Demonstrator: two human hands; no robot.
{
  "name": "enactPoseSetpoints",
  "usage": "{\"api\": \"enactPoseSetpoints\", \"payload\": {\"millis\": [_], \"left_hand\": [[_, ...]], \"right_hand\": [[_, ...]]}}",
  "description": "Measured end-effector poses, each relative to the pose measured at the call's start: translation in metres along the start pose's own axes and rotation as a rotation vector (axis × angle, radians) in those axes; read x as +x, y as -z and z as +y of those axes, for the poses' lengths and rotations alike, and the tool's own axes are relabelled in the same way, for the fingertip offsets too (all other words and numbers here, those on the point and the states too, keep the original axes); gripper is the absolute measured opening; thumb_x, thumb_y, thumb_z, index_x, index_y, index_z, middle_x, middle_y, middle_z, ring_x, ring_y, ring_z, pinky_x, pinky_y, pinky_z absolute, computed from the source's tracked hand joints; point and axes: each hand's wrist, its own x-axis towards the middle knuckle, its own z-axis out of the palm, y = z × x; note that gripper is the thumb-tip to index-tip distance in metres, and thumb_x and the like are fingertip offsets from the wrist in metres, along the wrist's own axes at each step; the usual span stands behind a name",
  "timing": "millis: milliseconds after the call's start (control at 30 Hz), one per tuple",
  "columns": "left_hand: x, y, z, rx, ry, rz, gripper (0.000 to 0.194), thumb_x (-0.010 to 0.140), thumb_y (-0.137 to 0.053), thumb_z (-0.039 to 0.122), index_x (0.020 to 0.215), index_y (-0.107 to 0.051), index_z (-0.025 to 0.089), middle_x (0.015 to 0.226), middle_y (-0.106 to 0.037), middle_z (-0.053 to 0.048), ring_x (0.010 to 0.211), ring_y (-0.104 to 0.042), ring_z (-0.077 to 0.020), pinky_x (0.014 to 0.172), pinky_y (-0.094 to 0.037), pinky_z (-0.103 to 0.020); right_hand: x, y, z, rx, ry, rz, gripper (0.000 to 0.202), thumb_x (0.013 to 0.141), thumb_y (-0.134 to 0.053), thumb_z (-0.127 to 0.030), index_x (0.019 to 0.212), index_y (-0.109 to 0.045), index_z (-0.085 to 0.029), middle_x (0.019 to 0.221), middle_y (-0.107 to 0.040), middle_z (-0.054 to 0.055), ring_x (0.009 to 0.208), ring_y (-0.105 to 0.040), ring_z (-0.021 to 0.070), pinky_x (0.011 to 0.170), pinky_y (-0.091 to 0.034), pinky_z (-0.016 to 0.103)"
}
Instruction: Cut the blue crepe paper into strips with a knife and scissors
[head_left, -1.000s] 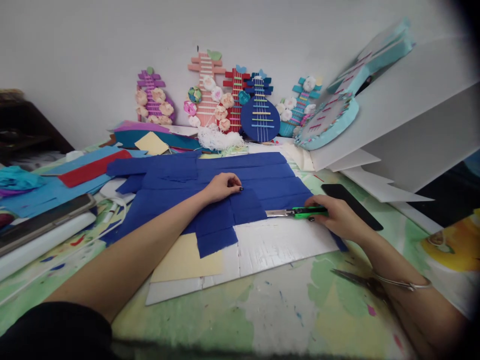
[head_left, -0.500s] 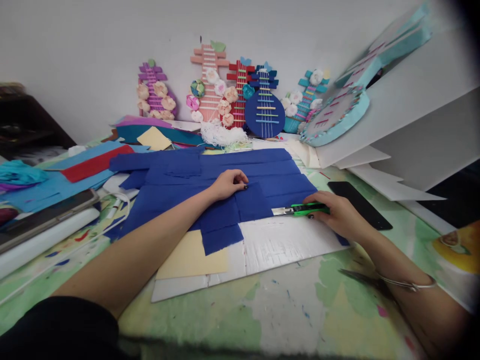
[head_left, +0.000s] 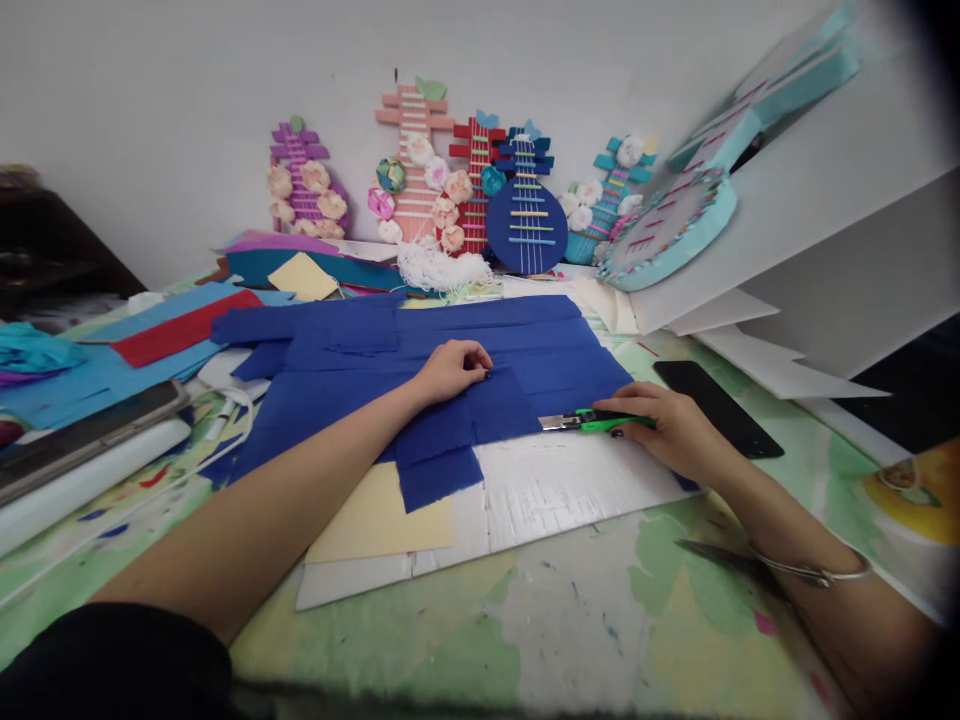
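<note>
Sheets of blue crepe paper (head_left: 517,330) lie in layers over a scored white foam board (head_left: 555,490). My left hand (head_left: 454,372) rests on them, thumb and forefinger pinched at the top edge of a smaller blue piece (head_left: 501,402). The fingertips partly hide that grip. To the right, my right hand (head_left: 667,425) is closed around a green and black utility knife (head_left: 604,420). Its blade points left and lies flat near the blue paper's lower edge, above the foam board. A cream sheet (head_left: 382,520) lies partly under the blue paper.
Scissors (head_left: 712,553) lie beneath my right forearm. A black slab (head_left: 716,410) is to the right, beside leaning white boards (head_left: 795,250). At left are a phone (head_left: 90,440), a white cable (head_left: 187,472) and coloured paper (head_left: 187,328). Decorated paper lutes (head_left: 527,225) stand along the wall.
The knife and my right hand have shifted slightly left. My left hand keeps its pinch on the blue paper. The whole view has drifted a little.
</note>
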Motion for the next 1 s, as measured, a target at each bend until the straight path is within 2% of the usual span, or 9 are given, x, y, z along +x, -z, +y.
{"api": "enactPoseSetpoints", "payload": {"millis": [400, 567, 633, 700, 767, 833, 1000], "left_hand": [[-0.002, 0.001, 0.002, 0.104, -0.035, 0.030, 0.015, 0.072, -0.060, 0.016, 0.084, -0.068, 0.016, 0.068, -0.063, 0.001, 0.065, -0.057, -0.0134, 0.064, -0.042, -0.023], [-0.002, 0.000, -0.001, 0.136, -0.059, 0.019, 0.016, 0.073, -0.058, 0.015, 0.085, -0.068, 0.015, 0.069, -0.064, 0.000, 0.064, -0.057, -0.0138, 0.064, -0.043, -0.024], [-0.002, 0.001, -0.001, 0.159, -0.093, 0.022, 0.017, 0.073, -0.058, 0.015, 0.088, -0.068, 0.015, 0.075, -0.064, -0.002, 0.070, -0.058, -0.0157, 0.069, -0.044, -0.027], [-0.002, 0.001, 0.002, 0.188, -0.151, 0.024, 0.023, 0.073, -0.058, 0.013, 0.093, -0.068, 0.016, 0.087, -0.065, -0.005, 0.083, -0.058, -0.0194, 0.080, -0.044, -0.033], [-0.003, 0.002, 0.006, 0.216, -0.227, 0.009, 0.032, 0.072, -0.058, 0.010, 0.100, -0.069, 0.020, 0.103, -0.063, -0.007, 0.101, -0.053, -0.0237, 0.093, -0.038, -0.041], [-0.005, 0.001, 0.011, 0.238, -0.308, -0.039, 0.040, 0.072, -0.054, 0.005, 0.102, -0.071, 0.026, 0.115, -0.060, -0.006, 0.112, -0.045, -0.0258, 0.099, -0.032, -0.046], [-0.006, -0.006, 0.013, 0.281, -0.448, -0.183, 0.055, 0.073, -0.044, -0.006, 0.095, -0.075, 0.034, 0.110, -0.065, -0.001, 0.115, -0.041, -0.0243, 0.099, -0.028, -0.046]], "right_hand": [[-0.001, 0.003, 0.000, -0.046, -0.014, 0.012, 0.043, 0.077, -0.051, -0.010, 0.108, -0.073, -0.031, 0.100, -0.067, 0.006, 0.085, -0.063, 0.0204, 0.079, -0.052, 0.036], [-0.002, 0.001, 0.001, -0.033, 0.011, 0.007, 0.044, 0.079, -0.048, -0.010, 0.111, -0.072, -0.028, 0.101, -0.065, 0.007, 0.086, -0.062, 0.0212, 0.079, -0.051, 0.038], [-0.002, 0.000, 0.000, -0.026, 0.010, 0.002, 0.044, 0.080, -0.048, -0.011, 0.112, -0.072, -0.028, 0.101, -0.065, 0.007, 0.085, -0.062, 0.0210, 0.078, -0.051, 0.038], [-0.002, -0.001, 0.000, -0.020, 0.006, -0.001, 0.044, 0.080, -0.048, -0.012, 0.112, -0.072, -0.029, 0.100, -0.065, 0.007, 0.085, -0.062, 0.0206, 0.078, -0.051, 0.038], [-0.002, -0.001, 0.000, -0.017, 0.006, 0.002, 0.044, 0.080, -0.046, -0.012, 0.111, -0.072, -0.029, 0.100, -0.065, 0.007, 0.085, -0.062, 0.0204, 0.078, -0.051, 0.038], [-0.002, -0.001, 0.000, -0.016, 0.011, 0.006, 0.043, 0.081, -0.046, -0.012, 0.111, -0.073, -0.028, 0.099, -0.065, 0.007, 0.085, -0.062, 0.0205, 0.078, -0.051, 0.038], [-0.003, -0.002, 0.000, -0.031, 0.018, 0.014, 0.042, 0.081, -0.047, -0.012, 0.110, -0.073, -0.028, 0.099, -0.065, 0.007, 0.085, -0.063, 0.0211, 0.077, -0.051, 0.037]]}}
